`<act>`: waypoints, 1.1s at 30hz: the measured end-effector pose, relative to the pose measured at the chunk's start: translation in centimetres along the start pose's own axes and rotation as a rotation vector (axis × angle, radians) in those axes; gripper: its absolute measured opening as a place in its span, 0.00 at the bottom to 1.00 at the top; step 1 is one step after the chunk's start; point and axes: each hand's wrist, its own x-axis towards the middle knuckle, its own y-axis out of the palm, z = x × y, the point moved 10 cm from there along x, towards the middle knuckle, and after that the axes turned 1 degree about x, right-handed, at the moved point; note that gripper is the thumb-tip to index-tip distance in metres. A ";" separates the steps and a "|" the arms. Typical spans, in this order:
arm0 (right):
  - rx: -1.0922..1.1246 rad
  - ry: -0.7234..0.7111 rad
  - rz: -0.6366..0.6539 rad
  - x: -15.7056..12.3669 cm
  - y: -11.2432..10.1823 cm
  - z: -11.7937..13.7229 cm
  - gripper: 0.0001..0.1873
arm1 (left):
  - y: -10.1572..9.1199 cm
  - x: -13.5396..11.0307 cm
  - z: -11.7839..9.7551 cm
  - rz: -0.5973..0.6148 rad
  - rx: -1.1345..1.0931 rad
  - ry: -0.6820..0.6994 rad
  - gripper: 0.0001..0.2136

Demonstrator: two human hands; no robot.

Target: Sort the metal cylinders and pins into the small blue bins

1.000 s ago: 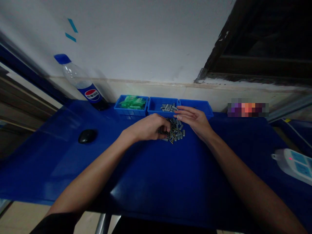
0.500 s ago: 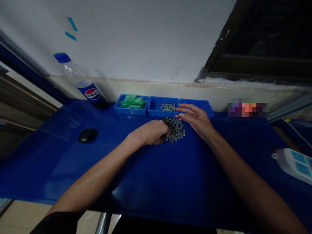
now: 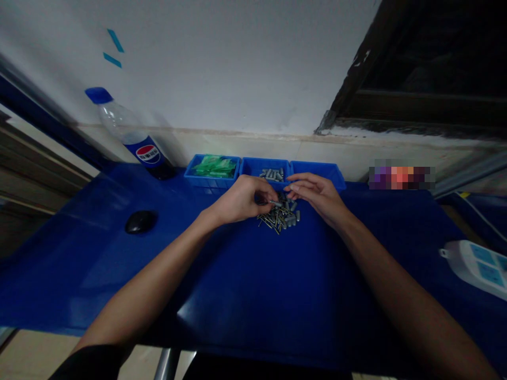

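A heap of small grey cylinders (image 3: 292, 220) and thin brassy screws or pins (image 3: 273, 222) lies on the blue tabletop. At its left side my left hand (image 3: 249, 199) is closed, thumb and forefinger pinching what looks like a small grey cylinder (image 3: 275, 202). My right hand (image 3: 316, 192) hovers at the heap's upper right, fingers stretched out and slightly apart, with nothing visible in it. Behind the hands, the middle blue bin (image 3: 247, 168) contains more grey cylinders (image 3: 272, 173).
Green packets (image 3: 215, 166) fill the left bin (image 3: 192, 179); the right bin (image 3: 332, 170) adjoins the middle one. A cola bottle (image 3: 146, 150) and a black mouse (image 3: 139, 221) are at the left. On the right sits a white device (image 3: 461, 258). A wall borders the table's back.
My left hand has lifted and drawn back from the heap, its fingers now in a pinch above it. Several screws have spread leftward. The right hand has barely moved.
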 end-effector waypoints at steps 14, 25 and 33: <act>0.142 0.142 0.050 -0.5 1.9 -2.0 0.14 | -0.6 -0.4 1.6 -0.299 -0.171 -0.074 0.06; 0.060 -0.031 -0.103 0.4 0.6 -0.8 0.23 | -1.3 -0.4 3.0 -0.258 0.144 -0.118 0.07; -0.079 0.033 -0.044 0.5 -0.5 -0.6 0.12 | 0.5 -0.4 3.3 -0.108 0.168 -0.106 0.09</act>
